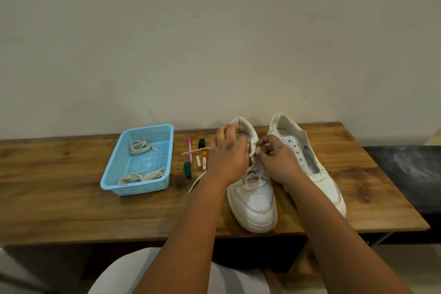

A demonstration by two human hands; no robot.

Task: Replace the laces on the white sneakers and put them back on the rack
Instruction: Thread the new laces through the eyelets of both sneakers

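Note:
Two white sneakers stand on the wooden table (pixel 71 210), toes toward me. The left sneaker (pixel 256 203) has a lace through its lower eyelets; loose lace ends (pixel 196 180) trail left over the table. My left hand (pixel 229 153) grips this sneaker's collar and upper eyelet flap. My right hand (pixel 274 157) pinches the lace at a top eyelet, fingertips close to my left hand's. The right sneaker (pixel 317 167) has no lace, its eyelets bare and its tongue area open.
A light blue mesh basket (pixel 114 174) at the left holds several coiled white laces (pixel 139 147). Between basket and sneakers lie a pink pen (pixel 190 150), a green marker (pixel 187 169), a black-capped item (pixel 202 143) and two orange tubes (pixel 201 162). A dark bench (pixel 405 174) adjoins at right.

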